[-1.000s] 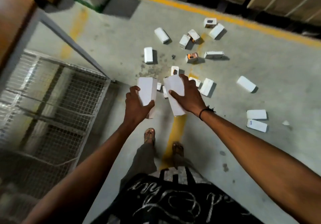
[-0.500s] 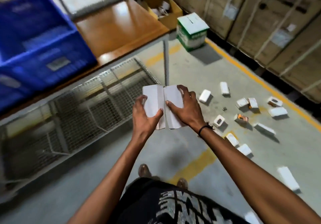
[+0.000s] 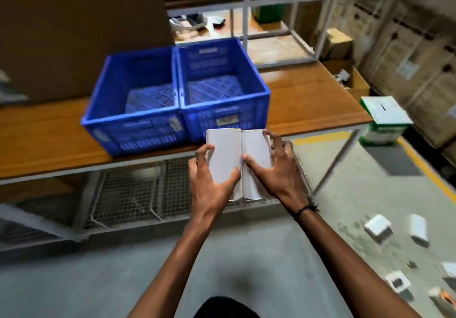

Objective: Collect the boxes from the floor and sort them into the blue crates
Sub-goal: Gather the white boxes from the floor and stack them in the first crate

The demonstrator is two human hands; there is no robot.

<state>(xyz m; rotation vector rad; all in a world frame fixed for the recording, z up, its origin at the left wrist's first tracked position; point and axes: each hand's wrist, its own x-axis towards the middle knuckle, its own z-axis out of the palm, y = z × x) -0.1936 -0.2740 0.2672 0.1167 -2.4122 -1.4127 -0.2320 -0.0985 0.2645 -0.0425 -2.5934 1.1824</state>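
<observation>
Left hand (image 3: pixel 209 182) grips one white box (image 3: pixel 223 155); right hand (image 3: pixel 278 169) grips another (image 3: pixel 255 150), edges touching.

wooden table (image 3: pixel 308 100) — two blue crates (image 3: pixel 138 123) | floor (image 3: pixel 98 280) — boxes (image 3: pixel 418 227)

text: none legible | crate labels (image 3: pixel 223 120): blurred | green-white carton (image 3: pixel 385 118): print unreadable

Two crates stand touching side by side on a table (image 3: pixel 308 100), the left crate (image 3: pixel 133 123) at eleven o'clock, the right crate (image 3: pixel 222 118) at twelve. Below them, at centre, two boxes (image 3: pixel 238 155) are held side by side. Loose boxes (image 3: pixel 377 226) lie on the floor (image 3: pixel 98 280) at four o'clock.
</observation>
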